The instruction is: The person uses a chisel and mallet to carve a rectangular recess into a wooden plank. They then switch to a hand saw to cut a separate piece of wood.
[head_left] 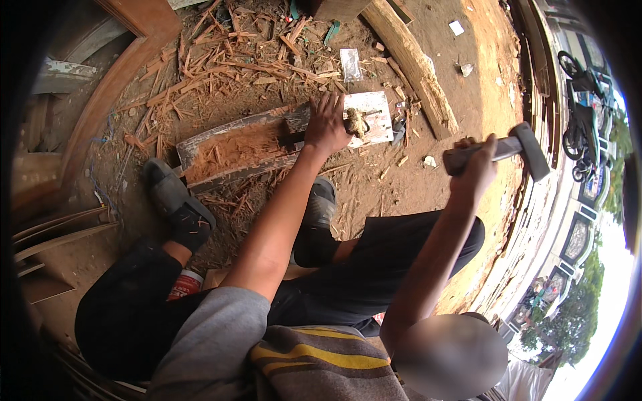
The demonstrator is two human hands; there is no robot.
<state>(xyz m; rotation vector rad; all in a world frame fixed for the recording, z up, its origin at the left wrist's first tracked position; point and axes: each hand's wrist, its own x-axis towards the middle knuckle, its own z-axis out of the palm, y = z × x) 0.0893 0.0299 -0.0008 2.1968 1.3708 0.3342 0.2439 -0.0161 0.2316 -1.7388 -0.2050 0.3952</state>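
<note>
My right hand (pixel 476 164) is raised at the right, closed round the thick wooden handle of a hammer (pixel 533 152) with a dark metal head. Low in front of me lies a weathered timber (pixel 231 144) with a reddish hollow cut along it and a pale, paint-worn right end. Across its middle my left hand (pixel 328 125) grips a dark wooden piece (pixel 295 125), fingers bent over the far side. Just right of those fingers, a rough yellowish lump with rusty metal (pixel 358 124) sits on the pale end. My palm hides most of the dark piece.
Wood splinters (pixel 234 67) litter the dirt. A long rough beam (pixel 418 70) lies beyond the timber, at the right. A brown wooden frame (pixel 100 100) leans at the left. My sandalled feet (pixel 175 197) flank the timber's near side. Stacked boards and a motorbike (pixel 583 113) are far right.
</note>
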